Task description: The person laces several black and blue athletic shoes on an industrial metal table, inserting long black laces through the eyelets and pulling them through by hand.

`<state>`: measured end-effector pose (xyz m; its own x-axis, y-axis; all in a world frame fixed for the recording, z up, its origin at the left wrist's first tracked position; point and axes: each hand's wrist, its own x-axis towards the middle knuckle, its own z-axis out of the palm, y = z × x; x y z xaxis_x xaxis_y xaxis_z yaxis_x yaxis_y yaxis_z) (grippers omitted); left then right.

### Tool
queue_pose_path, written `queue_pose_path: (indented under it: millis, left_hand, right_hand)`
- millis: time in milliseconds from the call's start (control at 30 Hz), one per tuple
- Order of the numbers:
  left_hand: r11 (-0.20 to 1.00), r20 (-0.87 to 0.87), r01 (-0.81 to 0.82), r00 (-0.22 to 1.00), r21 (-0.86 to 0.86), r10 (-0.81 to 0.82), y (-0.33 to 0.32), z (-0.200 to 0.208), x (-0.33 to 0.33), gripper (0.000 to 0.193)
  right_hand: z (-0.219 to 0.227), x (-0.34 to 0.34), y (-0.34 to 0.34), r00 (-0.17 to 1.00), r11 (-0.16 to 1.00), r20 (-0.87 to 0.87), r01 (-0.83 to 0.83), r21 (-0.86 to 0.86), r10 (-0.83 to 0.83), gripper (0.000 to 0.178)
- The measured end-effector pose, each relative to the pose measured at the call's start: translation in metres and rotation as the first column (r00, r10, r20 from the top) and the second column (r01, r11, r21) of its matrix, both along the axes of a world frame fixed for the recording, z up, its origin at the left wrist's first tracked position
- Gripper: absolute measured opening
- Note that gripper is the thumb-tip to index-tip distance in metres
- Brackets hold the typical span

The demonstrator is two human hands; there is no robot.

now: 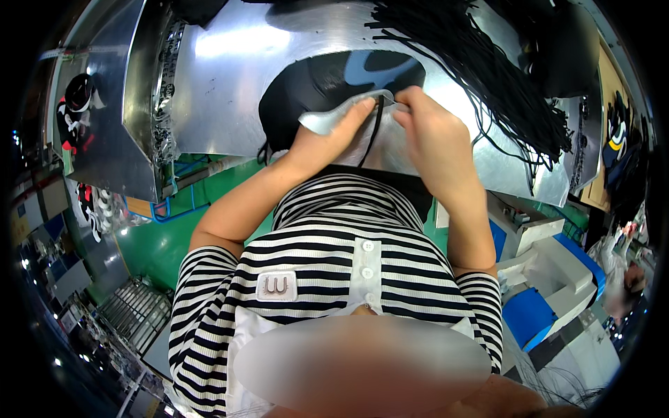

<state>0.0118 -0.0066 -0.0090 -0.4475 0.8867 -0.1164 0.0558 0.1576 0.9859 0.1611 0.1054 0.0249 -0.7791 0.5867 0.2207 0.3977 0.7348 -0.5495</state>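
Observation:
A black fabric piece (296, 87) with a blue curved print and a light grey underside lies on the metal table in front of me. Its grey edge (320, 124) is folded up, with my left hand (324, 143) closed on it, thumb on top. My right hand (439, 139) is closed too, its fingertips pinching the same edge a little to the right. Between the hands a thin black cord (376, 129) hangs down toward my body. Whether the cord's upper end is also in the right fingers is hidden.
A large bundle of black cords (481, 76) spreads over the right side of the shiny metal table (216, 104). Dark material lies along the far edge. Below right stands a white and blue plastic container (550, 279); a blue metal frame (178, 209) is below left, above green floor.

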Motion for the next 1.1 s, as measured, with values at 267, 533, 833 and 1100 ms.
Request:
queue_pose_path:
  millis: [267, 533, 833, 1100]
  left_hand:
    - [0.987, 0.267, 0.026, 0.964, -0.158, 0.018, 0.026, 0.021, -0.035, 0.034]
    - [0.936, -0.689, 0.333, 0.652, -0.113, -0.315, 0.015, 0.010, -0.058, 0.023]
    - [0.981, -0.798, 0.185, 0.598, 0.052, -0.070, 0.022, 0.033, -0.050, 0.014]
    - [0.956, -0.666, 0.056, 0.729, 0.287, 0.157, 0.026, 0.090, -0.077, 0.018]
  right_hand:
    - [-0.036, 0.009, 0.049, 0.891, 0.503, -0.271, -0.057, -0.862, -0.364, 0.045]
    - [-0.059, -0.004, 0.067, 0.757, 0.536, -0.260, 0.139, -0.833, -0.600, 0.027]
    - [-0.060, 0.002, 0.010, 0.979, 0.550, -0.117, -0.005, -0.835, -0.169, 0.017]
    - [-0.055, 0.090, -0.039, 0.984, 0.782, -0.064, -0.171, -0.599, 0.167, 0.015]
